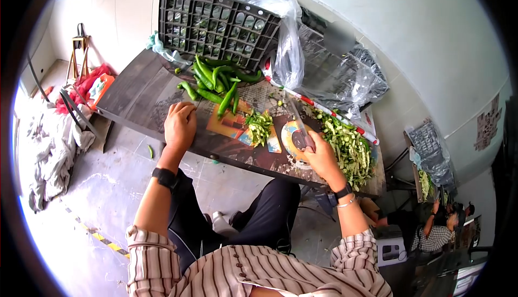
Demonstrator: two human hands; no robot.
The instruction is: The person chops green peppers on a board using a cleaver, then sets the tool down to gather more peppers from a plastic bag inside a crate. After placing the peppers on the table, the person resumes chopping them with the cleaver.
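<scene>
My right hand (320, 156) grips a knife (297, 116), its blade pointing away from me over a small cutting board (291, 141). Beside the board on the right lies a long heap of chopped green peppers (350, 154). A smaller pile of cut pepper pieces (259, 126) sits left of the board. My left hand (180, 124) is at the table's front edge, fingers curled together; whatever they hold, if anything, is hidden. Whole green peppers (213, 78) are piled beyond it, to the right, apart from the hand.
A black plastic crate (216, 24) stands tilted at the back of the dark table (132, 89), with clear plastic bags (290, 54) beside it. A red-and-white roll (324, 110) lies along the back right. Another person (431, 235) is at far right. One pepper (150, 151) lies on the floor.
</scene>
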